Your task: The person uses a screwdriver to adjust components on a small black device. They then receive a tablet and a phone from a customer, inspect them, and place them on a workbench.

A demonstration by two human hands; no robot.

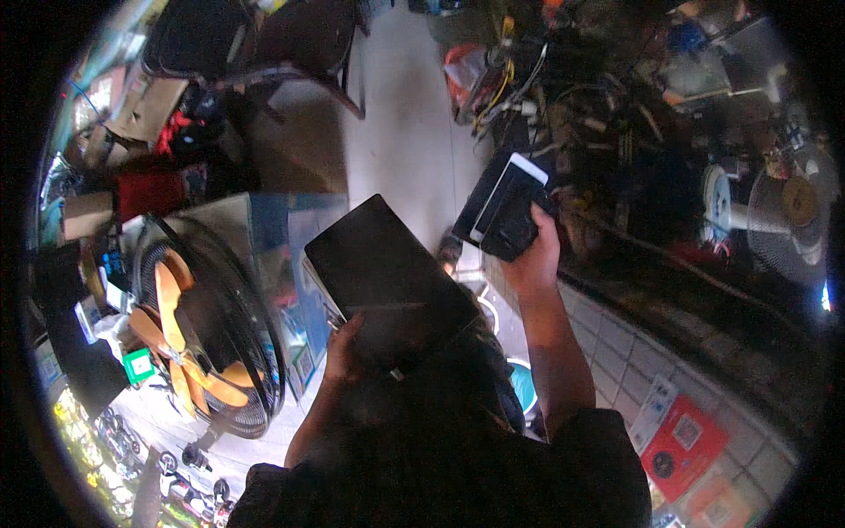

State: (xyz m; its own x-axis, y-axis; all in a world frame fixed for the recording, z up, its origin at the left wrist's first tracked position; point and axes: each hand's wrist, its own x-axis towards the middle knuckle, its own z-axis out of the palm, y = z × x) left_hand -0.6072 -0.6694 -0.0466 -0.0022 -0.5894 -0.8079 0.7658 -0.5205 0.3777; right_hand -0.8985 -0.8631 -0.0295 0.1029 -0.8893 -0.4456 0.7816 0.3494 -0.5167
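My left hand [345, 350] grips the near left edge of a dark flat rectangular device [383, 264], which looks like a closed laptop or a large tablet. Its thin, lighter side shows along the left. My right hand [539, 251], raised farther forward, is closed around a small stack: a black block-like thing [513, 222] lies over a white-edged flat device [526, 167], with another dark slab partly visible beneath. The shade hides what kind of things these are. The two held loads are apart from each other.
A large black fan [273, 352] with orange blades [173, 321] stands at my left. Tangled cables and clutter [607, 106] fill the right side, along with a white fan [797, 207]. Dark chairs [295, 44] stand at the far left. A red printed sheet [682, 444] lies on tiles at the lower right.
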